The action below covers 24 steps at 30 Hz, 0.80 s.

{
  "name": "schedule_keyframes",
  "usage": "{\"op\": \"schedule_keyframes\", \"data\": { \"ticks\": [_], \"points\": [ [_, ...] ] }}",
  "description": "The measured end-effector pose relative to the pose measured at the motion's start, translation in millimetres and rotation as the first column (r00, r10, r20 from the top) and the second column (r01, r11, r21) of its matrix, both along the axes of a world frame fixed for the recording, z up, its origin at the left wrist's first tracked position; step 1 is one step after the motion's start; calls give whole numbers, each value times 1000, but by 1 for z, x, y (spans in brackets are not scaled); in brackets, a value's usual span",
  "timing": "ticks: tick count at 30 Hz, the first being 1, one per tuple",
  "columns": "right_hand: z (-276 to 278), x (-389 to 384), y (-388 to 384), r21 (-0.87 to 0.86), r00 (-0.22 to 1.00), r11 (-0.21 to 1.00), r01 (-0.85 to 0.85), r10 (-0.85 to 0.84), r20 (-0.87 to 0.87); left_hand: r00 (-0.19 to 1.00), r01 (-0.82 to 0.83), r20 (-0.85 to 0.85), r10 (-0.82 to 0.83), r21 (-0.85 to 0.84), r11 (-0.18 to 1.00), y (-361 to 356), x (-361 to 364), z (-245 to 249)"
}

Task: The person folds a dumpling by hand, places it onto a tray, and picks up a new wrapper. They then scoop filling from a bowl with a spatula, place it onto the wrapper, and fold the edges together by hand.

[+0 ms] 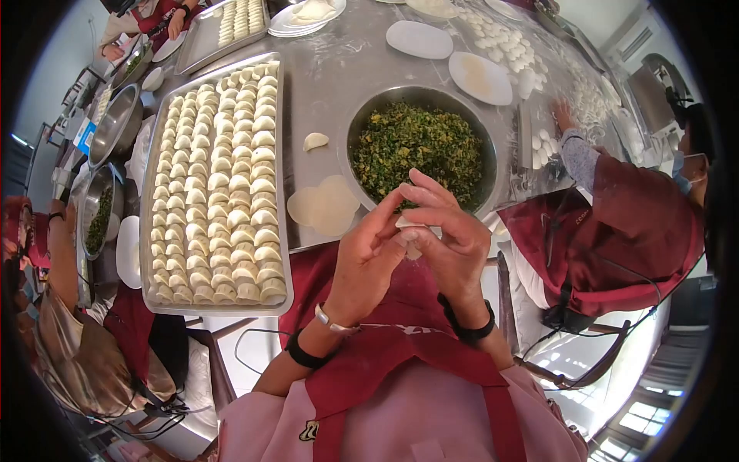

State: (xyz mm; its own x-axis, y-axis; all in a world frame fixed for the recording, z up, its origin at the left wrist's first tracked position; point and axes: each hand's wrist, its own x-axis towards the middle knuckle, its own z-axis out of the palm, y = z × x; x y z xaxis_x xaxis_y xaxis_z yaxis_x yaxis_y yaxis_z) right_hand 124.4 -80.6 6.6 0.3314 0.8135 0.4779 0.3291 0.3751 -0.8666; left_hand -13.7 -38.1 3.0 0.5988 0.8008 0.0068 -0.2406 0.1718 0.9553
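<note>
Both of my hands meet at the near edge of a steel bowl point(416, 146) of chopped green filling. Between the fingertips of my left hand point(366, 258) and my right hand point(454, 250) is a small pale dumpling point(416, 225), pinched from both sides and partly hidden by the fingers. Several round flat wrappers point(323, 206) lie overlapping on the steel table, left of the bowl. A single folded dumpling point(315, 141) rests just beyond them. The large metal tray point(286, 177) to the left holds many folded dumplings in rows.
White plates point(419, 40) stand beyond the bowl, near many small dough pieces point(504, 46). A co-worker point(639, 223) sits at the right, one hand on the floured table. Other people work at the left, beside steel bowls point(115, 131). Another dumpling tray point(208, 48) lies farther back.
</note>
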Motion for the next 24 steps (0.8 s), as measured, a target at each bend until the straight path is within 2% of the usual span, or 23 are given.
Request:
{"op": "schedule_keyframes", "data": {
  "ticks": [2, 5, 8, 11, 14, 17, 20, 24],
  "points": [
    [-8, 3, 0, 30, 995, 1000, 1, -4, 99, 996, -48, -66, 51, 51, 998, -3, 1, 1],
    [-9, 0, 1, 61, 983, 998, 26, -37, 182, 992, -13, -121, 37, 200, 980, -2, 1, -4],
    [-9, 5, 3, 59, 968, 998, -27, 11, 253, 991, 42, -135, -27, 107, 993, 3, -3, -4],
    [9, 0, 0, -85, 991, 996, -18, 29, 128, 992, 124, -42, -122, 45, 991, 8, -8, -5],
    [14, 5, -1, -125, 987, 980, -158, 161, 20, 987, 162, -8, -162, -52, 985, 2, -9, -2],
    [7, 13, -1, -91, 965, 963, -255, 259, 29, 964, 251, -87, -252, -19, 968, 6, -13, 6],
    [6, 8, -4, -24, 954, 963, -268, 262, -146, 984, 175, -6, -175, -65, 982, 1, -13, 8],
    [1, 9, -6, 8, 966, 970, -244, 244, -81, 993, 114, 14, -114, -50, 992, -4, -10, 15]
  ]
}}
